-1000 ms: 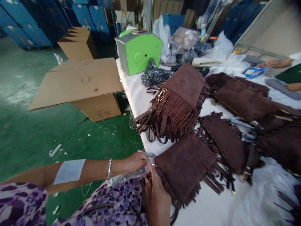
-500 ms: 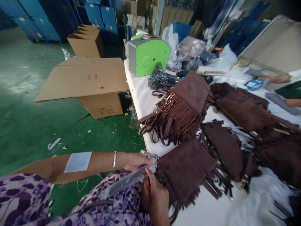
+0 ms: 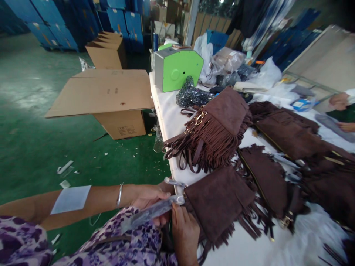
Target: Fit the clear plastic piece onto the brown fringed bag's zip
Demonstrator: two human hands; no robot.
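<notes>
My left hand is closed round a long clear plastic sleeve that covers the strap of a brown suede fringed bag. That bag lies flat at the near edge of the white table. My right hand pinches the sleeve's end where it meets the bag's corner. The sleeve slants down over my purple patterned lap. A silver bangle and a white patch show on my left forearm.
A stack of fringed bags with hanging straps sits beyond, more bags to the right. A green machine and plastic bags stand at the far end. Open cardboard boxes rest on the green floor. Another person's hands show at right.
My left hand has drawn back toward me along the sleeve, and the sleeve now lies lower across my lap. The view has shifted slightly; the other person's hand has pulled in.
</notes>
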